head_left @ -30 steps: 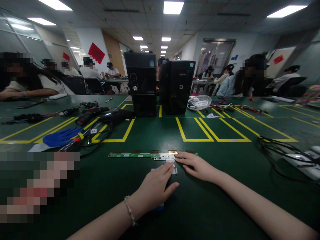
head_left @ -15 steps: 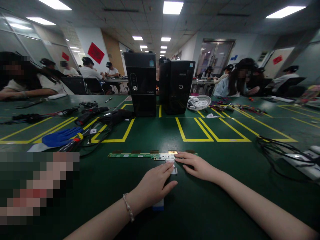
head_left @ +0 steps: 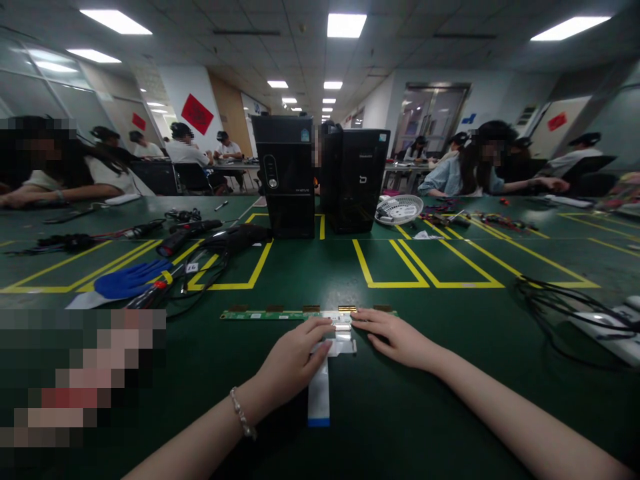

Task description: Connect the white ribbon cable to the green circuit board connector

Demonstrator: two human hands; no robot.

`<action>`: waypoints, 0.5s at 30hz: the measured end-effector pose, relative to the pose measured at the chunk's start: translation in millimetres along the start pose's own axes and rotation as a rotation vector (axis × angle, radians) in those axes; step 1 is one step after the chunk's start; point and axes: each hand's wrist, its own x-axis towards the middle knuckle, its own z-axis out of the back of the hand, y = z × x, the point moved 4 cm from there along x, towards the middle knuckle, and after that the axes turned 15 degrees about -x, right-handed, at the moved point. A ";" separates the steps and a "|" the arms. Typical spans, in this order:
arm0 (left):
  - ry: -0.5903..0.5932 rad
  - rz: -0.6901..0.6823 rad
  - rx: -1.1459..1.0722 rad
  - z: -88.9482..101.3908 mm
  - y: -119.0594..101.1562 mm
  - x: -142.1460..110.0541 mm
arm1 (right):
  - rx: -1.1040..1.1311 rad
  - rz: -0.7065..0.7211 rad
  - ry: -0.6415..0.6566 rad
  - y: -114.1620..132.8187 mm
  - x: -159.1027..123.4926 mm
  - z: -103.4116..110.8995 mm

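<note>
A long, narrow green circuit board (head_left: 265, 316) lies flat on the table in front of me. A white flat ribbon cable (head_left: 319, 393) with a blue end runs from its middle toward me, folded near the board. My left hand (head_left: 295, 357) is over the cable's upper part, fingers stretched toward the board's connector (head_left: 343, 327) and thumb apart; its fingertips rest at the connector's left side. My right hand (head_left: 395, 337) is open, fingers spread, with the fingertips touching the board just right of the connector. The right hand covers part of the board's right end.
Two black computer towers (head_left: 293, 180) stand beyond the board. A blue glove (head_left: 133, 279), a screwdriver (head_left: 150, 293) and a corded black tool (head_left: 240, 237) lie left. On the right are a power strip (head_left: 607, 333) with black cables and a white basket (head_left: 400, 210). Several people sit around.
My left hand has drawn back to the left, uncovering the connector and more of the ribbon cable. My right hand stays on the board. The view has tilted up slightly.
</note>
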 end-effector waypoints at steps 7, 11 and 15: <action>0.026 -0.057 0.139 14.2 19.8 -16.1 | 0.005 -0.006 0.008 1.0 -0.3 1.5; 0.018 -0.049 0.150 14.4 31.6 -19.9 | 0.008 -0.006 0.019 -0.7 -0.5 0.0; 0.074 -0.035 0.153 15.8 38.5 -21.8 | 0.008 -0.022 0.035 0.1 -1.0 1.5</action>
